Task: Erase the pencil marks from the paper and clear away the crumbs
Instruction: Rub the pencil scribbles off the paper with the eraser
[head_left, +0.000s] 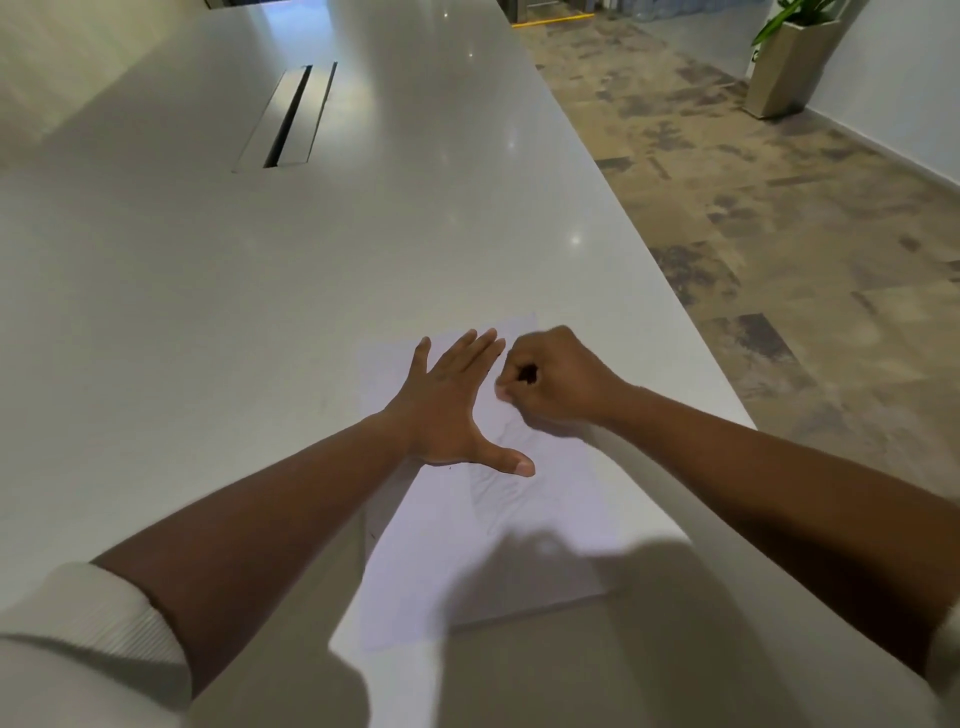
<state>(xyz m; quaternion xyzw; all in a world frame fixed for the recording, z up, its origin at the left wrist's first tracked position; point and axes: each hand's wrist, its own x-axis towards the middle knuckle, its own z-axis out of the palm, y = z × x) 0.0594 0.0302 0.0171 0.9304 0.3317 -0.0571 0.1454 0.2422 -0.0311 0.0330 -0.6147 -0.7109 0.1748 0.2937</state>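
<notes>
The left hand (448, 410) presses flat on the paper (498, 530) while the right hand (553, 382), at its 3 o'clock, has its grip clenched round a small white eraser (502, 391).

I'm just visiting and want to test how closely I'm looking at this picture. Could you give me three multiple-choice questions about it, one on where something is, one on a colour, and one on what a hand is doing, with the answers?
1. Where does the sheet of paper lie?
A. Near the table's right edge
B. On the floor
C. Across the slot in the table

2. What colour is the table?
A. Black
B. Red
C. White or pale grey

3. How is the left hand placed?
A. Curled into a fist in the air
B. Flat on the paper with fingers spread
C. Holding the plant pot

Answers:
1. A, the paper sits close to the edge that borders the floor.
2. C, the tabletop is pale and glossy.
3. B, its palm presses the sheet while the right hand is curled round something small, likely an eraser.
</notes>
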